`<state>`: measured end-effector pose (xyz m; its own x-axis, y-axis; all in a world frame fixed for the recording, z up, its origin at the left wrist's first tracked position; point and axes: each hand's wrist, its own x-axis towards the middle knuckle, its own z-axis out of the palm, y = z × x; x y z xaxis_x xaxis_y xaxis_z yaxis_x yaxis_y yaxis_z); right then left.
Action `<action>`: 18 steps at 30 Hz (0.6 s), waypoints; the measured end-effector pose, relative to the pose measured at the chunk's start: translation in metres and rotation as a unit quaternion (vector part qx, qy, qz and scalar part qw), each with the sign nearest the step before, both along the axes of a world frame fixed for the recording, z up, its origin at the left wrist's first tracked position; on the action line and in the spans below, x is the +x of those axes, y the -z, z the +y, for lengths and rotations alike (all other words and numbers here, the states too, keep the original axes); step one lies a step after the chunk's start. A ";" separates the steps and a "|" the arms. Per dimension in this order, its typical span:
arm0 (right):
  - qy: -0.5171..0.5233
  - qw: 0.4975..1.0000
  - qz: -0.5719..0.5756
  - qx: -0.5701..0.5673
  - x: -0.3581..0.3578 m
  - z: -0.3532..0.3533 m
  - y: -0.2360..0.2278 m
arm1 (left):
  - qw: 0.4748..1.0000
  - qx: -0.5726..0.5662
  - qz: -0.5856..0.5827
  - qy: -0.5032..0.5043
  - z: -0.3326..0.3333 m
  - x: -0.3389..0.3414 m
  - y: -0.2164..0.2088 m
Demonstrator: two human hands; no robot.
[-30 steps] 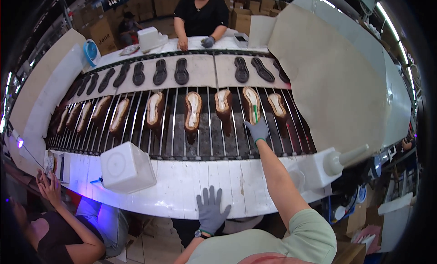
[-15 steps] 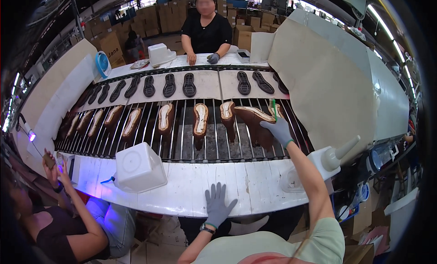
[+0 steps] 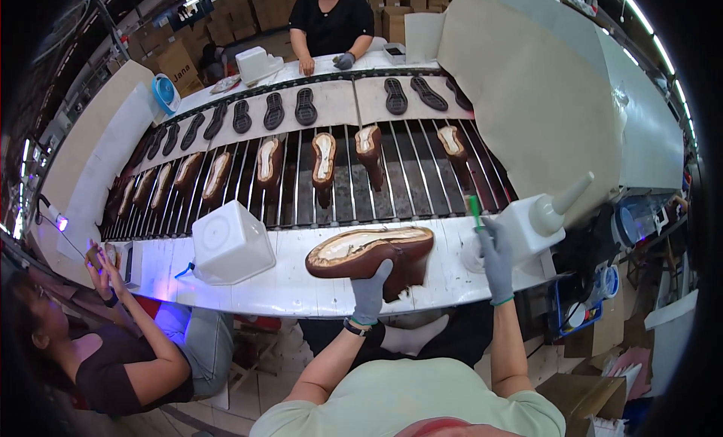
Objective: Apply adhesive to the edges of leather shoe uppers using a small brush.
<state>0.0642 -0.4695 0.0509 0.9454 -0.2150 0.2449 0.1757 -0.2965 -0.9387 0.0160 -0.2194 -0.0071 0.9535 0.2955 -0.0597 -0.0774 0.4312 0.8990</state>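
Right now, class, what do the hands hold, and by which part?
Left hand: brown shoe upper, by its near side. Right hand: green tool, by its lower end.

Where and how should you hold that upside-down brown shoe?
Grip the brown shoe near the middle of its long near wall, coming from the near side, as the left hand does. Its pale underside faces up and that wall faces nearward, so this spot probably balances it and leaves the underside uncovered.

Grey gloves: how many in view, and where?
3: one on the left hand, holding the brown shoe; one on the right hand, holding the green tool; one on a co-worker's hand, far side. Others may be hidden.
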 end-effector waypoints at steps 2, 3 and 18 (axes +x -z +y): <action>0.032 0.999 -0.017 0.006 -0.011 -0.030 0.012 | 0.987 0.151 -0.035 -0.041 0.006 -0.004 0.015; 0.065 0.998 -0.014 -0.016 -0.018 -0.045 0.015 | 0.967 0.236 -0.081 -0.042 0.009 -0.006 0.035; 0.106 0.970 0.136 -0.171 -0.062 -0.088 0.027 | 0.925 0.361 -0.079 -0.083 -0.021 -0.059 0.031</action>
